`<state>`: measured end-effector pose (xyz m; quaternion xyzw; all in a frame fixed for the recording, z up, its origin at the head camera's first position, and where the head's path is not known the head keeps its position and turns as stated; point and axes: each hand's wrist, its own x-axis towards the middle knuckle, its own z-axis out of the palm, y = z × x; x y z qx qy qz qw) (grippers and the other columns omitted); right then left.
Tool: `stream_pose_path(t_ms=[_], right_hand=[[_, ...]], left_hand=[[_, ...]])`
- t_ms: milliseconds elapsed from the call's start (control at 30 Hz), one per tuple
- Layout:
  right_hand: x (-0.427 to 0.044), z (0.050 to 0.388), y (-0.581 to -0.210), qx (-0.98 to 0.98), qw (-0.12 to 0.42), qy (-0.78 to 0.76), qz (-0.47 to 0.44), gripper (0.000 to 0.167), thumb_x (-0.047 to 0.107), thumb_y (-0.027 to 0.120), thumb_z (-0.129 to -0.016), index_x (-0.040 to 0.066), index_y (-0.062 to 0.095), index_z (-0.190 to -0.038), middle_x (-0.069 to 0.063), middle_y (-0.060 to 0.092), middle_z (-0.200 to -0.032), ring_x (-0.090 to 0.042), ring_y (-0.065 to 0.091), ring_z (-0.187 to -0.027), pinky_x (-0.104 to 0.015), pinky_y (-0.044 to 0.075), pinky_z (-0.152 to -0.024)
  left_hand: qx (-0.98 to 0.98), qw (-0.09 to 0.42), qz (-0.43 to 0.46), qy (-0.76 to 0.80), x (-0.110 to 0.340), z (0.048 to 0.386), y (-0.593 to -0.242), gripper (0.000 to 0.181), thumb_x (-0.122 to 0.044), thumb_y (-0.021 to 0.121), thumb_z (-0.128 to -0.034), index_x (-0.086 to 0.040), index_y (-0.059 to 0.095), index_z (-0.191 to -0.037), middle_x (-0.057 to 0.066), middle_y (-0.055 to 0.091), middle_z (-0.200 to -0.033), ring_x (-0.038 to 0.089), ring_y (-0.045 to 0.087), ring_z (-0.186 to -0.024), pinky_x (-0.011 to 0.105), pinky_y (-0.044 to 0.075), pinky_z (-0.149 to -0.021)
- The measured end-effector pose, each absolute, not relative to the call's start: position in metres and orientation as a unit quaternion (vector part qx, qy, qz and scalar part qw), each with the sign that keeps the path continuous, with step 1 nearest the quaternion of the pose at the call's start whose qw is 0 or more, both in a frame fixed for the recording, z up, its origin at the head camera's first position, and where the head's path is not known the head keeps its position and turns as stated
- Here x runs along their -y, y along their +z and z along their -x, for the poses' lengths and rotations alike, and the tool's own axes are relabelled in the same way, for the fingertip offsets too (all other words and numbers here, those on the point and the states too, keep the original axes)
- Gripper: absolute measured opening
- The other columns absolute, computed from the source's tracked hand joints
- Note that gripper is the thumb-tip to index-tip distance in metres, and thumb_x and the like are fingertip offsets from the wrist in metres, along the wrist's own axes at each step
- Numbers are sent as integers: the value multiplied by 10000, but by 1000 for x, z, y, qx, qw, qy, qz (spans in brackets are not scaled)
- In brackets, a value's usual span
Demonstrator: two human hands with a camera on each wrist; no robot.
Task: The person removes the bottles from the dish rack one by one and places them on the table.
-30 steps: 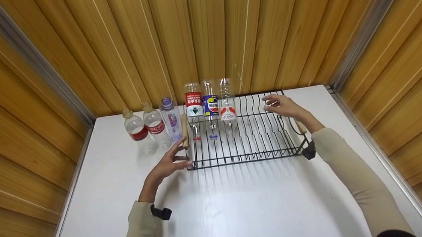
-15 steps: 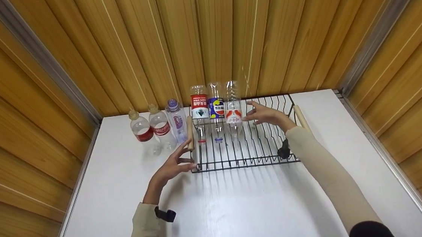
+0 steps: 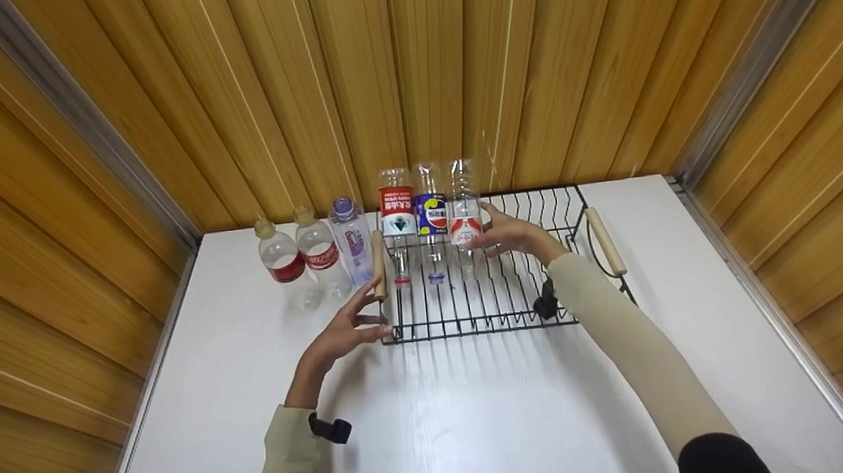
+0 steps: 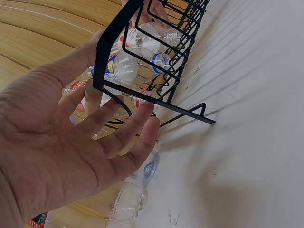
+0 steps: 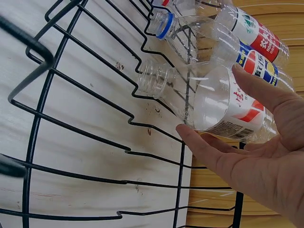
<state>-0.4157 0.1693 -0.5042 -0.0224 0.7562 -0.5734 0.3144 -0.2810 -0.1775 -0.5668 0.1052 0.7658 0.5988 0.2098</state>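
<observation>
Farthest left, beyond the left fingers and towards the wooden wall [image 3: 423,63], a red-banded bottle [image 3: 284,262] stands on the white tabletop [image 3: 473,420]. Just beside it, closer to those fingers, stands its twin [image 3: 321,252], then a purple-necked bottle [image 3: 352,238], the nearest of the 3.

Next comes the left hand [image 3: 339,338], its fingers spread and only loosely bent, at the near left corner of a black wire rack [image 3: 467,334]. Their tips lie at the frame and the lower end of the left wooden handle [image 3: 379,266]; exactly which of them touch I cannot tell.

To the right of the left fingers, 3 bottles lie in the rack, necks towards the person, bases towards the wall: a red-capped bottle [image 3: 398,212], a blue-capped bottle [image 3: 431,215] and a white-labelled bottle [image 3: 464,227]. The last is right at the right hand [image 3: 511,233], whose fingers are extended and parted beside it, with the thumb across its label in the right wrist view; firm contact is hard to judge. Past the right fingers, across bare rack wires, is the right wooden handle [image 3: 606,242].
</observation>
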Motion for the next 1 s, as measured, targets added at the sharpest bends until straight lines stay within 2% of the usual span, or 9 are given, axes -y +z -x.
stream_pose_path(t_ms=[233,467,667,767,900,1000], right_hand=[[-163,417,-509,-761,309,-570,19,1136,-29,683,-923,177,-190,-1619,-338,319,-1553,-487,448,-1403,-585,395,-1170],[-162,417,-513,-761,300,-575,24,1097,-48,655,-930,151,-178,-1615,-244,455,-1389,-472,465,-1369,-560,411,-1165],[-167,413,-510,-762,294,-577,24,1082,-49,643,-948,160,-181,-1618,-294,369,-1488,-466,465,-1380,-537,413,-1171],[-171,412,-508,-759,291,-582,18,1098,-53,646,-947,164,-198,-1615,-315,338,-1517,-425,529,-1319,-523,425,-1165],[-175,411,-505,-759,289,-584,17,1105,-56,653,-938,163,-190,-1618,-323,347,-1512,-421,541,-1300,-517,436,-1157],[-178,409,-503,-768,283,-574,23,1076,-36,663,-938,151,-140,-1628,-314,367,-1489,-461,494,-1350,-518,446,-1149]], left_hand=[[-764,205,-102,603,180,280,-567,920,-146,763,-912,-327,223,-1635,209,262,-1659,468,500,-1362,433,547,-955],[-759,204,-113,608,178,280,-568,927,-140,762,-914,-318,212,-1639,210,284,-1649,462,514,-1347,424,563,-942],[-759,205,-112,608,176,278,-567,907,-119,741,-923,-330,221,-1635,195,296,-1648,462,506,-1356,437,553,-943],[-760,207,-109,607,175,278,-566,899,-103,726,-928,-342,224,-1633,184,289,-1655,460,505,-1362,437,546,-952],[-757,209,-113,609,175,278,-566,913,-113,733,-927,-323,202,-1640,204,282,-1652,474,517,-1349,448,567,-950],[-754,212,-117,611,177,279,-566,925,-137,744,-927,-318,188,-1643,215,274,-1653,480,522,-1344,484,568,-957]])
